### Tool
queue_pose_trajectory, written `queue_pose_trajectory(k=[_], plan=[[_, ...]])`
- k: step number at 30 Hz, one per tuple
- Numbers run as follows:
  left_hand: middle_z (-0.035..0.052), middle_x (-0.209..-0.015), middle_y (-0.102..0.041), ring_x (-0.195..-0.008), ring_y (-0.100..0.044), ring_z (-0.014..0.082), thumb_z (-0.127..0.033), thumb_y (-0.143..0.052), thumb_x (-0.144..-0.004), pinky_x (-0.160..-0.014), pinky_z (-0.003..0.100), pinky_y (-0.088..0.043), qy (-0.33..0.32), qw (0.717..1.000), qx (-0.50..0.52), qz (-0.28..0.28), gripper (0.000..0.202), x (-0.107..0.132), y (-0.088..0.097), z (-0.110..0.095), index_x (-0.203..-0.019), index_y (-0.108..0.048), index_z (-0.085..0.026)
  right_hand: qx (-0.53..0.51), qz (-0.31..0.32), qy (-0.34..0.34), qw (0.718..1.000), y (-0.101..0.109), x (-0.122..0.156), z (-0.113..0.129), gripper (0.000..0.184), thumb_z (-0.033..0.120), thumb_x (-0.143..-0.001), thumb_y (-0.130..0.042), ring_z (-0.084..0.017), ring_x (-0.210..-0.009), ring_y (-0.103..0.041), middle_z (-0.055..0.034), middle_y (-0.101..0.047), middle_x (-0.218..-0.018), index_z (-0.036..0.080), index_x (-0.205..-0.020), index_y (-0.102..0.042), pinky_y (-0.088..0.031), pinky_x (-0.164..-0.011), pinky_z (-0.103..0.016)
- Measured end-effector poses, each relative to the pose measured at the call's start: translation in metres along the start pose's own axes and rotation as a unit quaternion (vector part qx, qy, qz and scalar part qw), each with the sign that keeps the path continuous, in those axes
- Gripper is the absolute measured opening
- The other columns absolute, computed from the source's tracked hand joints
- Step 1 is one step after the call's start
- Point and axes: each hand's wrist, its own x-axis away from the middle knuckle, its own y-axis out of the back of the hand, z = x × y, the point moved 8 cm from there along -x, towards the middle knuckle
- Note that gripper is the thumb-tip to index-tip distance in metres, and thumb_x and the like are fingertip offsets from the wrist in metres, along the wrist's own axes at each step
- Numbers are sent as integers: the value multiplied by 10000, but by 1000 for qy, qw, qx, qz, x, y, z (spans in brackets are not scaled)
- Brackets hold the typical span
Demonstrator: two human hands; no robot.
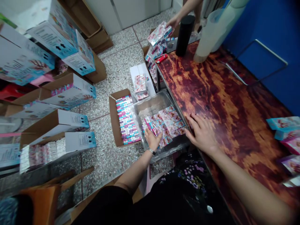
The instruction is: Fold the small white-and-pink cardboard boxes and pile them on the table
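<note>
Small printed boxes [166, 123] are lying in a clear plastic container [152, 107] beside an open cardboard carton [113, 118]; left hand [152, 139] is pressing on them, grip unclear; right hand [202, 132] is resting open, empty, on the glossy table [234, 93] edge.

No legible words or numbers; small print on white carton panels [51, 40] too blurred to read, only paired black arrow signs [59, 47] clear.

Left hand [152, 139] touches small printed boxes [167, 125] in clear plastic [150, 107]; right hand [202, 133] rests at the table's [234, 103] edge.
</note>
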Motion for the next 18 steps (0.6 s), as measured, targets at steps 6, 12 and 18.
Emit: queue_pose_trajectory(k=[6, 12, 18], plan=[[158, -1322, -488, -1334, -397, 323, -249, -823, -573, -1118, 426, -296, 23, 977, 208, -39, 834, 4, 2, -3, -1291, -407, -166, 4, 2, -1, 1000, -3, 1, -1, 520, 378, -933, -513, -296, -1300, -427, -135, -486, -1403, 142, -1395, -475, -327, -1091, -474], [37, -943, -647, -859, -663, 202, -275, -841, -579, -800, 340, -516, 54, 934, 352, -23, 665, -4, 27, 1, -1135, -482, -206, 8, -4, 2, 1000, -6, 3, -2, 494, 359, -940, -499, -295, -1304, -419, -122, -479, -1413, 160, -1392, -477, -336, -1079, -472], [5, -786, -642, -645, -626, 130, -305, -833, -615, -654, 275, -512, 36, 883, 467, -31, 569, -78, 83, -41, -1073, -524, -170, 14, -21, 8, 1000, -8, 4, -3, 493, 341, -942, -489, -300, -1290, -431, -118, -489, -1402, 177, -1406, -463, -330, -1075, -482]])
